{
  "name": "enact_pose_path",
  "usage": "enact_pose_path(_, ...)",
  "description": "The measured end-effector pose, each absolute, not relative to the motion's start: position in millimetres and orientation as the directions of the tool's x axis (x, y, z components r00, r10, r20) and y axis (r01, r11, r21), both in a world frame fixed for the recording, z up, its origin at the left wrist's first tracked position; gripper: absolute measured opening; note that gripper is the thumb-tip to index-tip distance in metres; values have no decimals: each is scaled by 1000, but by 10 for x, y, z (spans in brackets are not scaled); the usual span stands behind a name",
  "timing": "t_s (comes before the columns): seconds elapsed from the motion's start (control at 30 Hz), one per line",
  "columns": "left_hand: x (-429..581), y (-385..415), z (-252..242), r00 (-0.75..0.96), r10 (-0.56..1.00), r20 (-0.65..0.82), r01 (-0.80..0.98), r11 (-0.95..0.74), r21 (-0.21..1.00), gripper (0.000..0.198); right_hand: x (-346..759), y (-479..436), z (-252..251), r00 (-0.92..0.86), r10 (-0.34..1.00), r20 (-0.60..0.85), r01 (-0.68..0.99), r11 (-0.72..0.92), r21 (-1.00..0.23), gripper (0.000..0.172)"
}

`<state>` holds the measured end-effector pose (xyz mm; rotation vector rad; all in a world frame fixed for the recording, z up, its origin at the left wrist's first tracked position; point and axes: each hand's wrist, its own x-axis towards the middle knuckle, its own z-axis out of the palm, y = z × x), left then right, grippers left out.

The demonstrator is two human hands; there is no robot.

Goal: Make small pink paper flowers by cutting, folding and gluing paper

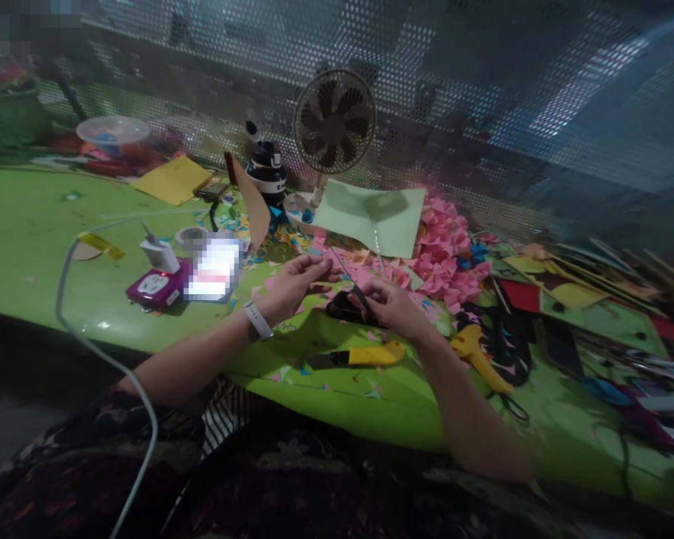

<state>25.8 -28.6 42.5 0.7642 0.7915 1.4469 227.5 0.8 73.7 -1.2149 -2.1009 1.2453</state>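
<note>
My right hand [392, 305] is closed around a pair of scissors [360, 296], whose dark handle sits at the fingers and whose thin blade points up and left. Just left of the blade, my left hand [297, 286] has its thumb and fingertips brought together in a pinch; anything between them is too small to make out. Pink paper pieces [348, 258] lie behind both hands, beside a big heap of folded pink paper [443, 247]. A light green sheet [371, 213] rests at the back. Below the hands lies a yellow-handled utility knife [371, 355].
A phone [212, 269] leans by a purple power strip [156, 286] with a white charger [160, 257]. A cable crosses the left side. Behind stand a fan [335, 123] and a black bottle [267, 172]. A yellow glue gun [480, 359] lies right, near sticks and coloured sheets.
</note>
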Motion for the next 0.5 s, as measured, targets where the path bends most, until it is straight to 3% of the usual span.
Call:
enact_pose_path(0.23,245,-264,418,-52,999,6,-513,-32,858,18,2274,0,743,-518,850,-98,483,196,-854,54)
enact_pose_path(0.5,225,-251,383,57,997,60,-441,-29,897,21,2273,-24,862,-544,830,-124,501,202,-841,53)
